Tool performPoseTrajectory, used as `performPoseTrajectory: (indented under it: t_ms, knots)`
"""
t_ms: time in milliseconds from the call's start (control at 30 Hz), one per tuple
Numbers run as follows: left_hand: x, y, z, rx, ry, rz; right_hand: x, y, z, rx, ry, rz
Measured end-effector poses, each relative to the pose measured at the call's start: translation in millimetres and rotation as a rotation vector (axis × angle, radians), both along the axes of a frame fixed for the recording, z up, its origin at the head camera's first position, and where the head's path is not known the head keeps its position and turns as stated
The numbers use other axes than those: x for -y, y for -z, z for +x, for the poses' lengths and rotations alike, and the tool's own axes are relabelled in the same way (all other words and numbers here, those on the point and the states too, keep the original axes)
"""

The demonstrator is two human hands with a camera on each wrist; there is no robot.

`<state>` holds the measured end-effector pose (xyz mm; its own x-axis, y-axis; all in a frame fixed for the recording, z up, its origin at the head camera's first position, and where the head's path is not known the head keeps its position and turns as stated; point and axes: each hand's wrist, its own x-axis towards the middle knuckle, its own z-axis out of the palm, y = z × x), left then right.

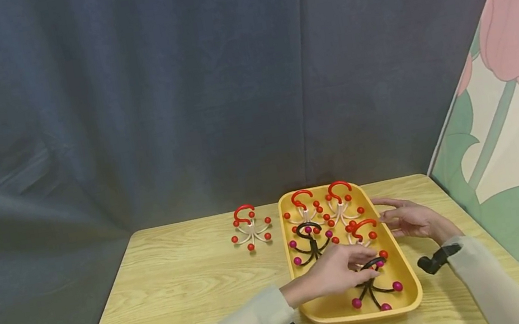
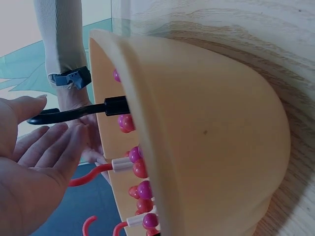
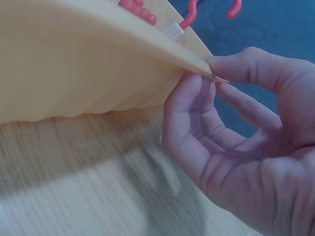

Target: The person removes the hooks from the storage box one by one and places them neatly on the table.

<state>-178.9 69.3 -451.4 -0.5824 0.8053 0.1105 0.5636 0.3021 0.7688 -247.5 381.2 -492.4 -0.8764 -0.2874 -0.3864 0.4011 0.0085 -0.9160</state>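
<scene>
A yellow tray (image 1: 355, 318) holds hook-topped hangers with ball-tipped legs. My left hand (image 1: 340, 269) reaches over its near part, at a black hanger (image 1: 371, 287) with magenta balls. In the left wrist view, the black hook (image 2: 74, 114) lies between the thumb and the fairly straight fingers of the left hand (image 2: 47, 152); the fingers are not curled round it. At the tray's right side is my right hand (image 1: 408, 220). The right wrist view shows this hand (image 3: 236, 132) pinching the tray's rim (image 3: 197, 64) between thumb and curled fingers.
Behind the near hanger, the tray also holds another black hanger (image 1: 313, 244) and three red-hooked white ones, one at the far right (image 1: 341, 207). A similar red-hooked hanger (image 1: 251, 230) stands on the wooden table (image 1: 182, 287), left of the tray. A dark curtain (image 1: 207, 91) closes the back.
</scene>
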Motion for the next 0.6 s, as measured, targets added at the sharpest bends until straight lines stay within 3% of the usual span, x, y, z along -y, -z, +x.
performPoseTrajectory:
  t_ms: [133, 367, 600]
  knots:
    - [3.2, 1.1, 0.3, 0.003, -0.026, 0.012, 1.8, -0.3, 2.1, 0.01, 0.017, -0.002]
    - [6.8, 3.7, 1.7, 0.099, -0.086, 0.08, 1.4, -0.8, 2.1, 0.02, 0.016, -0.022]
    - [8.7, 5.8, 2.1, 0.136, -0.16, 0.115, 0.8, -0.1, 1.1, 0.013, 0.009, 0.0]
